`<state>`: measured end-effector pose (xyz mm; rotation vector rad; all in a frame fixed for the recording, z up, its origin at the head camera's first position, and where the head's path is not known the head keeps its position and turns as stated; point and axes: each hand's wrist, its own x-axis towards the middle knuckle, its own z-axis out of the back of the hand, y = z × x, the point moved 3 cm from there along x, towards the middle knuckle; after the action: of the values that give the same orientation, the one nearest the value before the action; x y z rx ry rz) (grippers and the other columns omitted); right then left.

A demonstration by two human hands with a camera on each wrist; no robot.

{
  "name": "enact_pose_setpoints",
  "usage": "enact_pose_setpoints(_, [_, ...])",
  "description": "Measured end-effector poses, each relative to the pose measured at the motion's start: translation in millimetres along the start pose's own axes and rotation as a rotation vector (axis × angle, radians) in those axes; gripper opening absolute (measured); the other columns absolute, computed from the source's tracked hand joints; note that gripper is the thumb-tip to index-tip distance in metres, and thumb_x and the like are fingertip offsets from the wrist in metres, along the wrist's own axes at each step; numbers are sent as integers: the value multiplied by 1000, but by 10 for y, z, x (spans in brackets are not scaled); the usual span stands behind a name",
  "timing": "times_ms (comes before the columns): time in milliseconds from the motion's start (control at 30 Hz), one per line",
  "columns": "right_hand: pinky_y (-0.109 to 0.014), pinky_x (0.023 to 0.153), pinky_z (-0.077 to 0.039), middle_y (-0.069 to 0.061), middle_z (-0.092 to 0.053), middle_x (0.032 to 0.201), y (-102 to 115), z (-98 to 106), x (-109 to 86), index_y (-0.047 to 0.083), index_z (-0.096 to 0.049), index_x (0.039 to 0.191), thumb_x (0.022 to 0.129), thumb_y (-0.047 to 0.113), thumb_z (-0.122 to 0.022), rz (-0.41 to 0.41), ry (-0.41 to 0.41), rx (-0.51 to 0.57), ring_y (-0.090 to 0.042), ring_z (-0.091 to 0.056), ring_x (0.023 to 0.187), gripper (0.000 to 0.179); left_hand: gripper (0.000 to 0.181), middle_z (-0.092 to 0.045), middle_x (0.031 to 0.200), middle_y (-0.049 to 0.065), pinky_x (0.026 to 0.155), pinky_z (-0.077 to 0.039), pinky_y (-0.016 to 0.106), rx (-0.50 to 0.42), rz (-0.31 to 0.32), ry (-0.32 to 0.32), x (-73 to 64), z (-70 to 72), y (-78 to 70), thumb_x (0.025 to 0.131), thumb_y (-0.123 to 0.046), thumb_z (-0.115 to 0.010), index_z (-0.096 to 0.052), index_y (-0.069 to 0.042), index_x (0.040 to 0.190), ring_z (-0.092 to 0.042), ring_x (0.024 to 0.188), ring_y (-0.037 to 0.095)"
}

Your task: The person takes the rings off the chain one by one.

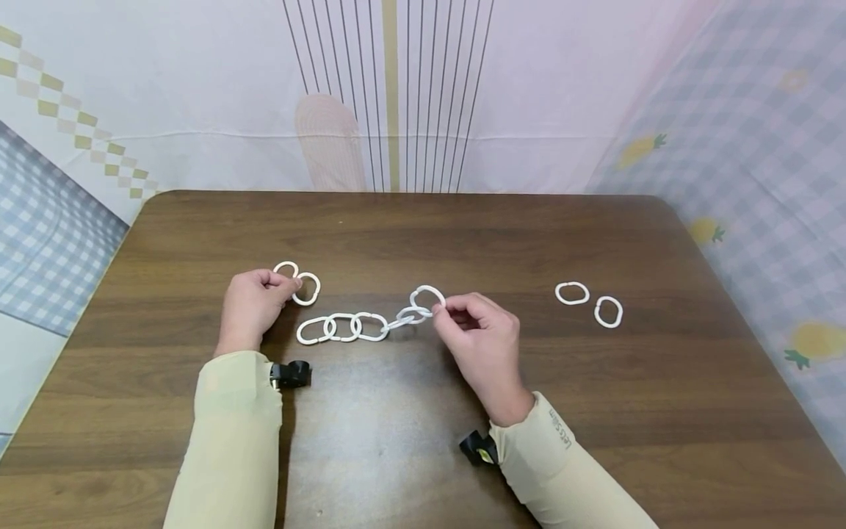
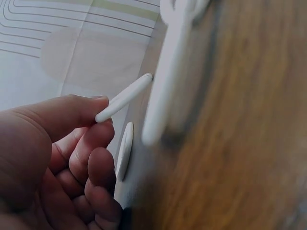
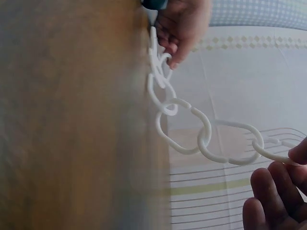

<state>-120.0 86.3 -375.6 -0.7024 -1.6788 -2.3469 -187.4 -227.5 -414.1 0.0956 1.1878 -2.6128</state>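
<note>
My left hand (image 1: 254, 305) pinches a loose white plastic chain link (image 2: 125, 97) between thumb and forefinger, its far side lifted in the left wrist view. Just behind lies another white link (image 1: 286, 264), partly covered by the fingers. A chain (image 1: 340, 339) of several joined white oval links stretches between the hands. Its left part lies on the table; the right part rises to my right hand (image 1: 485, 338), whose thumb and forefinger pinch the end link (image 1: 427, 288). In the right wrist view the raised links (image 3: 207, 139) hang in a curve, each with a small gap.
Two separate white links, one (image 1: 572, 303) slightly behind the other (image 1: 620, 314), lie to the right on the brown wooden table (image 1: 423, 455). Patterned cloth (image 1: 542, 95) hangs behind the table. A small black camera sits on each wrist.
</note>
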Motion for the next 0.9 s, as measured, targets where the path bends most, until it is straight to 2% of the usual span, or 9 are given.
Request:
enact_pose_setpoints(200, [-18,59,-52,1,-70,73,41,83,65,6,-77,79,81,1,-77,2,36,-16,-11,-62,62,6,30,-71,92,10,70,-40,34,48,6,5,15,18,45,93,-32,-69,-76,-3,96,-54,85,27])
enact_pose_setpoints(467, [-17,60,-50,1,-70,73,91,183,135,7,-77,79,82,1,-77,33,75,-25,-10,-60,63,7,29,-71,86,8,68,-40,35,92,5,2,36,19,66,91,-32,-71,-76,-4,94,-56,86,29])
enact_pose_setpoints(900, [-18,61,-51,0,-70,73,133,259,179,7,-77,79,82,0,-77,6,70,-21,-9,-61,64,7,28,-71,86,8,68,-39,35,114,6,-5,45,17,84,90,-32,-73,-76,-4,92,-57,88,31])
